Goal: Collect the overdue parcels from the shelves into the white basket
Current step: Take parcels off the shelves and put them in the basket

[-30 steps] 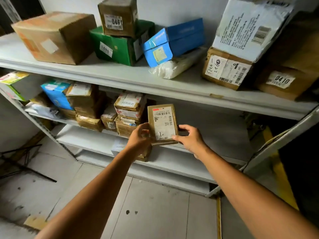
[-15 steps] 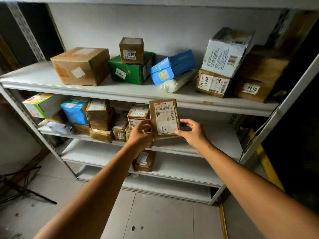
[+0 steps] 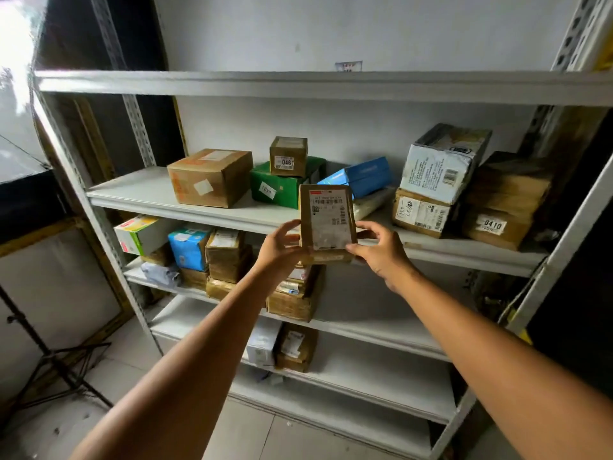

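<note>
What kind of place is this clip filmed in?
Most likely a parcel storage or pickup room. White metal shelving holds taped cardboard boxes with shipping labels, some numbered, like the 0461 box; the left hand and right hand hold up a labelled brown parcel.

I've got one head view, looking forward and slightly down, close to the shelves (image 3: pixel 331 84) at arm's reach.

Small brown box (image 3: pixel 288 156) atop green box (image 3: pixel 286 191) read 0461, far-right brown box (image 3: pixel 495 228) read 0410, held parcel (image 3: pixel 327 221) label print was too small to read.
</note>
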Available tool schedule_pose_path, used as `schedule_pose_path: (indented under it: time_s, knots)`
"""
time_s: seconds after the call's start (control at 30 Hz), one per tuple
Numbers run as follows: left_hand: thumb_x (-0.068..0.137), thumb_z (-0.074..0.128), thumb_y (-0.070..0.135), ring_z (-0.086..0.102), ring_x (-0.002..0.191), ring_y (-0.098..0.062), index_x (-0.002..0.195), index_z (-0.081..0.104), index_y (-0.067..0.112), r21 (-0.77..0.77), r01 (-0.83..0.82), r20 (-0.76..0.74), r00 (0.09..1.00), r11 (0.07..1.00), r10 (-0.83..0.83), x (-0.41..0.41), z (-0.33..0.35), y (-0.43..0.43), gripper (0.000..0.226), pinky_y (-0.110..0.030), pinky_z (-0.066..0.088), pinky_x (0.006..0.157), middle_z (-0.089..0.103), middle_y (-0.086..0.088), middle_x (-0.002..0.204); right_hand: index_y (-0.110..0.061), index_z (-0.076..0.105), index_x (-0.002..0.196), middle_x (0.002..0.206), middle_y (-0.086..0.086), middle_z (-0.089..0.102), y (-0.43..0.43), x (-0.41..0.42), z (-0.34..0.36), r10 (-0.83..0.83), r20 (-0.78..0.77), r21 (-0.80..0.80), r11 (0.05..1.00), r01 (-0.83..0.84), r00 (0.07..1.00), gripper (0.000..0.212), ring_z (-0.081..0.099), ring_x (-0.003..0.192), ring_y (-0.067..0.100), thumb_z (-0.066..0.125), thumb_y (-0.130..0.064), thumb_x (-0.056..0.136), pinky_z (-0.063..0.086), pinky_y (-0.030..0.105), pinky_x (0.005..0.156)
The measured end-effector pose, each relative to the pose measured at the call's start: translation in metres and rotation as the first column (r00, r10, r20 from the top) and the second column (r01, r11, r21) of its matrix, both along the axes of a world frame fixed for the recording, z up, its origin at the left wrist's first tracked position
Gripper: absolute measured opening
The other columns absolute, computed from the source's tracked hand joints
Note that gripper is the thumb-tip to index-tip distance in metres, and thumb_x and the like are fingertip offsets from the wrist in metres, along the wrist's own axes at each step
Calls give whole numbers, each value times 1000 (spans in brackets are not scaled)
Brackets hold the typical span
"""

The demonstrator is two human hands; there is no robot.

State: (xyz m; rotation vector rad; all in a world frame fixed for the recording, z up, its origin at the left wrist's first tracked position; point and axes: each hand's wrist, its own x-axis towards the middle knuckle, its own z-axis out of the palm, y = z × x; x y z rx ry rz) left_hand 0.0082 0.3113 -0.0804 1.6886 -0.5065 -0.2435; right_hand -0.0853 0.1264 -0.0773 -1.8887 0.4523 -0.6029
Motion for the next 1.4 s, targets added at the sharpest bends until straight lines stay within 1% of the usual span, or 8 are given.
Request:
schedule_pose_path:
  time_s: [0.13,0.37,0.53,0.6,0.73,0.87,1.23,1.4]
  knots:
    - [76,81,8,63,113,-24,142,49,30,37,-33,56,998,999,31,-5,12,-9,77,-38,60,84,63,-9,125,-19,57,131,115,1,66,-6,-2,7,59,9,208,976,-59,998,58,64,103,16,79,-8,78,56,39,92]
    - [80,79,12,62,111,-22,147,45,28,89,-45,95,995,995,37,-8,28,-14,77,-35,59,82,60,-6,126,-20,54,134,116,4,68,-16,1,12,97,-9,278,956,-90,995,66,69,101,21,82,-11,74,57,45,91]
    - [78,81,9,64,109,-23,146,46,26,36,-29,52,998,999,27,-3,31,-6,79,-22,55,71,61,-9,126,-25,57,128,125,2,62,-6,6,18,60,-6,159,985,-58,998,57,63,109,20,81,-15,77,56,44,93]
    - [76,82,7,66,107,-24,143,49,25,-30,-25,-21,999,999,24,1,29,1,77,-28,58,77,62,-10,125,-28,58,128,126,-8,56,5,10,19,-15,-11,22,1000,15,1000,57,55,117,16,82,-23,76,52,42,99]
    - [78,77,-3,72,99,-26,139,51,20,-176,-19,-166,986,984,-11,14,25,16,71,-43,58,91,72,-10,112,-21,61,126,126,-1,63,32,18,20,-105,59,-109,988,111,993,53,59,113,16,82,-28,77,51,36,97]
    - [79,74,-4,72,99,-27,138,51,23,-189,-24,-203,979,982,-15,27,21,30,69,-45,58,92,73,-11,112,-21,60,122,121,0,66,50,24,20,-121,85,-133,982,132,989,53,62,108,16,82,-31,75,53,36,94]
    - [81,75,2,73,95,-19,140,50,22,-184,-7,-150,988,983,-21,59,22,65,68,-28,57,77,72,-9,112,-15,62,124,124,1,63,75,60,24,-32,79,-172,984,45,996,48,54,106,8,79,-25,81,49,25,91]
    - [83,74,3,74,82,-9,138,51,22,-132,-27,-121,993,991,11,90,27,81,63,-19,56,66,74,-4,105,-18,62,124,127,2,62,89,97,25,-16,53,-157,987,25,998,47,55,119,18,78,-26,81,50,35,98]
